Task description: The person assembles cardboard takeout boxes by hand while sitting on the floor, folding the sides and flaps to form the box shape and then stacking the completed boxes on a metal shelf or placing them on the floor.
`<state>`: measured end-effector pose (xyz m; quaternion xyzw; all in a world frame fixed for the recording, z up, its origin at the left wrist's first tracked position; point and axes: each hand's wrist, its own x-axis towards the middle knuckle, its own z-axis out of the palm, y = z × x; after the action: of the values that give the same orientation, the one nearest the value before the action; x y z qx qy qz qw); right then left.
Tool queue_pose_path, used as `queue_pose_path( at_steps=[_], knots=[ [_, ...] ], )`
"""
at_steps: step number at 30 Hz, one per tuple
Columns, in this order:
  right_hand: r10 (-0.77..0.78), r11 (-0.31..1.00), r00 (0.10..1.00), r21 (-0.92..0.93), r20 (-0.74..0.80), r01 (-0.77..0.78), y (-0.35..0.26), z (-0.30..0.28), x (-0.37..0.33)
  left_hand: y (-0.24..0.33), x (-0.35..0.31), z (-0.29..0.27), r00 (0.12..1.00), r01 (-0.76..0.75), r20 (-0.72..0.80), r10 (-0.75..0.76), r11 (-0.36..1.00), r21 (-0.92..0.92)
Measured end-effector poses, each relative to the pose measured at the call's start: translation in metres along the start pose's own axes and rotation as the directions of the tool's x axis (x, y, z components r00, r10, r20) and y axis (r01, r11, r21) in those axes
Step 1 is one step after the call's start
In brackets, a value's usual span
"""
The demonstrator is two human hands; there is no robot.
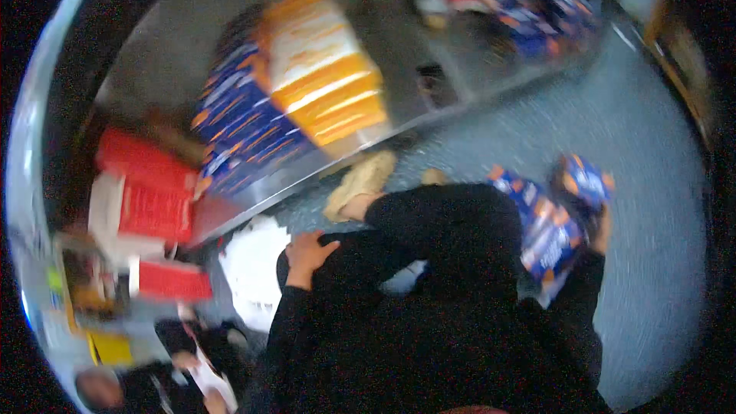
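Observation:
My left hand point(309, 254) lies on my left thigh, its fingers spread over the dark trousers, with nothing in it. On the right, my right hand point(602, 228) is closed on the edge of a blue-and-orange packet point(586, 181). Motion blurs this hand, and the packet partly hides its fingers. Between it and my leg is a bundle of similar blue-and-orange packets point(549, 236), apparently low beside me. A white bag point(257, 272) sits just left of my left hand.
A metal-edged table point(460, 107) runs across in front, bearing a stack of blue and orange-yellow packages point(322, 69). More blue packets point(529, 15) lie at its far right. Red boxes point(153, 199) stand at the left. Another person point(192, 368) holds something white at lower left.

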<state>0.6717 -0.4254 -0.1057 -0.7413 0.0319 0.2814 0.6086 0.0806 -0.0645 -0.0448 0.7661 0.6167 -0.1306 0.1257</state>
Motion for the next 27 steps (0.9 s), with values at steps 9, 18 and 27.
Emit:
queue_pose_path(
  at_steps=[9,18,27],
  knots=[
    [-0.103,0.843,0.979,0.507,-0.175,0.179,0.022,-0.03,0.076,0.035,0.004,-0.009,0.995,-0.063,-0.085,0.057,0.995,-0.071],
    [-0.522,0.809,0.502,0.212,0.689,0.549,-0.048,0.258,-0.153,0.112,-0.031,0.022,0.725,-0.097,-0.26,0.638,-0.279,-0.955],
    [-0.397,0.887,0.482,0.192,0.781,0.42,-0.077,0.258,-0.182,0.062,-0.074,-0.038,0.974,0.04,-0.012,0.226,-0.225,-0.974]
  ],
)
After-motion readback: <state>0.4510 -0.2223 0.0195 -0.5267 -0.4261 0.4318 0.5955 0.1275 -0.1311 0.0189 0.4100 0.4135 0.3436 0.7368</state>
